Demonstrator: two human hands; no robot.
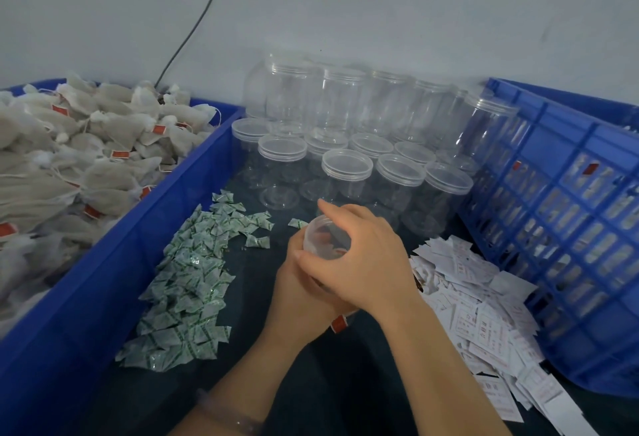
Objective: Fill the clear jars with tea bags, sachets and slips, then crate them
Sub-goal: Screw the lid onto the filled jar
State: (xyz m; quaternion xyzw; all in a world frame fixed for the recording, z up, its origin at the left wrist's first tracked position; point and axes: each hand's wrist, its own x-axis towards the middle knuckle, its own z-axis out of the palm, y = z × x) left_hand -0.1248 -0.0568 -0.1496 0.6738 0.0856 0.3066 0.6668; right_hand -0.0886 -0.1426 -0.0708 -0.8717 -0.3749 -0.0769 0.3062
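Left hand [297, 287] holds jar [325, 238] from below; right hand [366, 256] grips its top; slick plastic could slip, drop onto bench [345, 383].

The held jar [325, 238] shows only its round clear top. Its body is hidden under the right hand [363, 256], which curls over it. The left hand [294, 283] sits beneath, fingers out of sight, so its grip cannot be told. A red tag [339, 323] pokes out below the hands; what it hangs from is covered. Both forearms run off the bottom edge. The bin [138, 238] of tea bags [69, 159] is cut by the left edge. The crate [570, 228] is cut by the right edge, its contents only glimpsed through the lattice. Print on the slips [484, 314] and sachets [186, 283] is too small to read. The rear empty jars [345, 100] blur together, uncountable.
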